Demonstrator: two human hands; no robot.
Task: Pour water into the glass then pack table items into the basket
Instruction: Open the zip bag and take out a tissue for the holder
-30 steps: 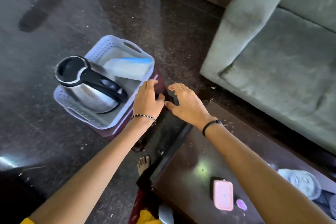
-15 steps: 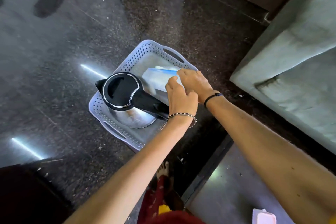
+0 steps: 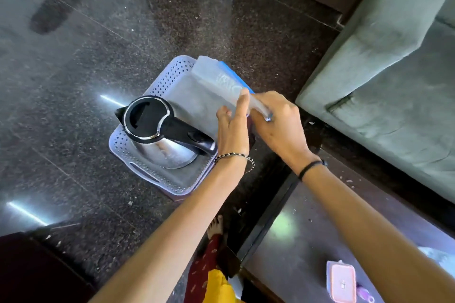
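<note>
The basket [image 3: 138,170], pale and perforated, sat on a low dark stand beside the table's left edge, and it already carried part of the load. In its near left half the kettle [image 3: 160,135] stood upright, steel body under a black lid, its handle pointing toward the basket's right rim. Packing was therefore under way, though not finished.

Above the basket's far right corner both hands worked on a translucent container with a blue lid [image 3: 216,79], which lay tilted, one end over the rim and the other raised. The left hand [image 3: 231,130] rested against its near side with fingers spread and the forefinger pressed to the plastic, a steadying touch, not a closed grasp. The right hand [image 3: 278,123] was clamped on the container's near end, fingers curled over it. By my judgement the container was being settled into the space beside the kettle and had not yet lain flat.

No glass appeared anywhere, so whether the pouring had been done could not be told from this view; the kettle being packed suggested it probably had.

Further right, the dark table [image 3: 307,241] carried a small pink-lidded box [image 3: 342,280] near its front edge, with a little purple item [image 3: 365,295] just beside it. Those looked like the things left to pack.
</note>
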